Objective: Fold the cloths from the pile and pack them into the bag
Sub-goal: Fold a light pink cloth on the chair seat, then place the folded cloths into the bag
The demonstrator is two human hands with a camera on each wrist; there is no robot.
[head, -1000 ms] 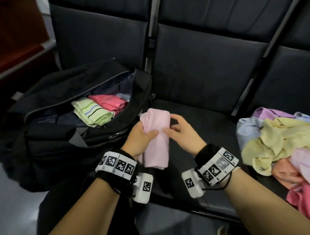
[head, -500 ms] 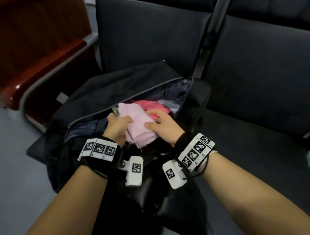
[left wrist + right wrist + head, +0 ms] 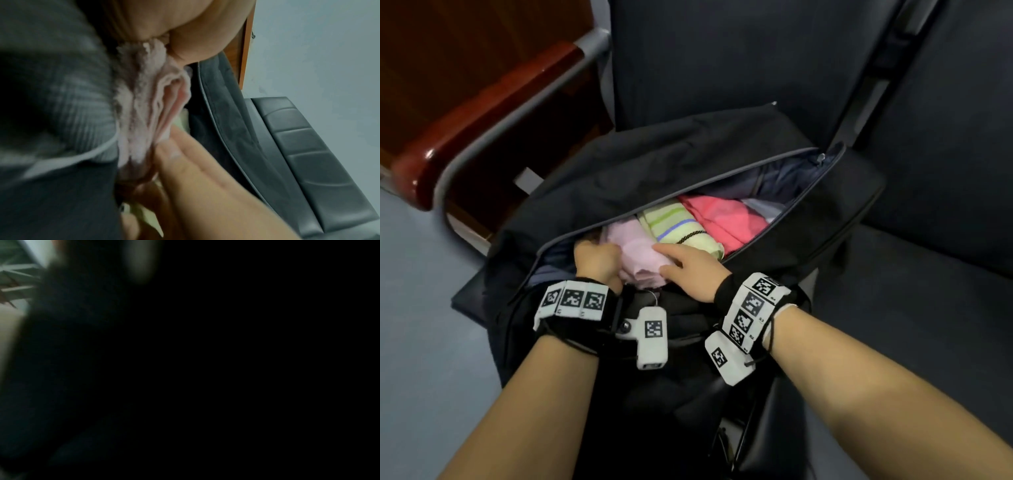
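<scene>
Pink cloth point(image 3: 640, 253) now sunk into bag point(image 3: 688, 161) — left hand point(image 3: 597, 260) gripping, right hand point(image 3: 688, 270) pressing flat, striped cloth point(image 3: 674, 222) alongside.

- I see a black bag point(image 3: 654, 164) with a grey-edged opening.
- The cloth point(image 3: 638, 255) under my hands is pale pink; the left wrist view shows its folded layers the same pink point(image 3: 144, 113).
- Next to it lies a light yellow-green cloth point(image 3: 681, 222) with green and blue stripes.
- A coral-pink cloth point(image 3: 726, 219) sits beside that.
- The seats point(image 3: 722, 61) are dark navy.
- The armrest point(image 3: 482, 113) is glossy red-brown.
- My wristbands point(image 3: 571, 299) are white with black square-patterned markers.
</scene>
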